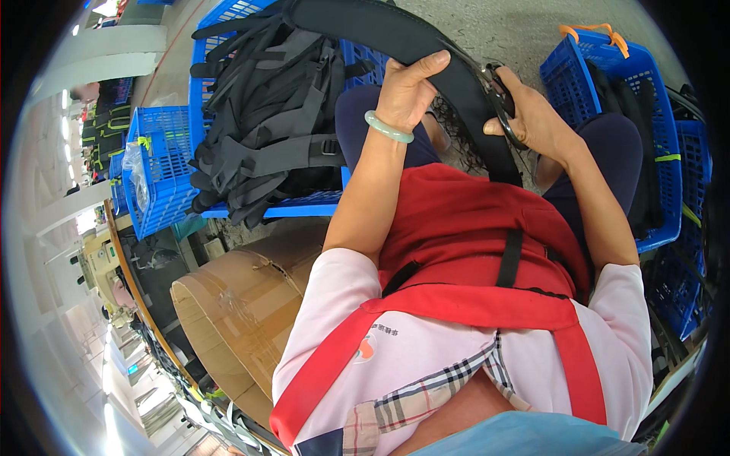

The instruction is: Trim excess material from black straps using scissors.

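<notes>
A long black padded strap [365, 24] arches from the blue crate on the left, passes between my hands and hangs down to my lap. My left hand [407, 95] is closed on it, with the thumb raised along the near edge and the fingers partly hidden behind. My right hand [536, 118] grips a pair of dark-handled scissors [499, 102], which lie against the strap's right edge. Their blades are hard to make out. Below the strap, a red apron [471, 220] covers my lap.
To the left, a blue crate [312, 210] is heaped with black and grey straps [266, 114]. Another blue crate [162, 167] stands beyond it. A cardboard box [243, 304] sits near my left elbow. At right, a blue crate [563, 80] contains dark pieces, with an orange tie on its rim.
</notes>
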Demonstrator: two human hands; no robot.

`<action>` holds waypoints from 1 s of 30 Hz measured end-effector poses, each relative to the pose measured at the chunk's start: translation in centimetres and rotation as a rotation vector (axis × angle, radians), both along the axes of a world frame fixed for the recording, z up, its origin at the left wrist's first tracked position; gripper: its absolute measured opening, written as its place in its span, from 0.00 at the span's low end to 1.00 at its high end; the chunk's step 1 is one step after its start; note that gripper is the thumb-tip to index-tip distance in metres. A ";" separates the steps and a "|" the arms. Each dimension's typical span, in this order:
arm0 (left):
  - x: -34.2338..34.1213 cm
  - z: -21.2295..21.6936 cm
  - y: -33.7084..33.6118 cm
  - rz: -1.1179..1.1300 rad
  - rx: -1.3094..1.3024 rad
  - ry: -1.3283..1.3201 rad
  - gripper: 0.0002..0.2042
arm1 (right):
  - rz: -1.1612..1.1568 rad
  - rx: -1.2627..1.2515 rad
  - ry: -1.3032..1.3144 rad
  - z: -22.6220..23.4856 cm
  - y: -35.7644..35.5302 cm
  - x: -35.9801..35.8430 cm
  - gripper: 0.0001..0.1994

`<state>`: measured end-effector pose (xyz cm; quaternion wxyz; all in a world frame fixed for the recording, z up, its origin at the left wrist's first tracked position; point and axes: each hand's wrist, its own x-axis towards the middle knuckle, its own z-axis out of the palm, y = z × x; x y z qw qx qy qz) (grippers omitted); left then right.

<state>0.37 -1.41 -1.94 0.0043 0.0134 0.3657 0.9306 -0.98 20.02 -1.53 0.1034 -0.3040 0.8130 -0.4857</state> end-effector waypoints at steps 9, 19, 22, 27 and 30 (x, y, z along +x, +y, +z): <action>-0.1 -0.1 -0.2 -0.029 0.002 -0.016 0.09 | 0.012 0.153 -0.124 0.4 0.3 -0.4 0.28; -0.3 0.7 -0.5 0.094 -0.051 0.035 0.07 | -0.043 0.106 -0.096 -0.1 0.7 -0.6 0.26; -0.4 0.3 -0.8 0.084 -0.065 0.065 0.07 | -0.053 0.123 -0.060 0.5 -0.1 -0.1 0.26; -0.5 0.1 -0.2 0.044 -0.004 0.020 0.08 | -0.065 0.141 -0.080 0.5 -0.1 -0.4 0.28; -0.4 0.1 -0.3 0.018 -0.023 -0.002 0.08 | -0.034 0.150 -0.048 1.0 -0.4 -0.4 0.28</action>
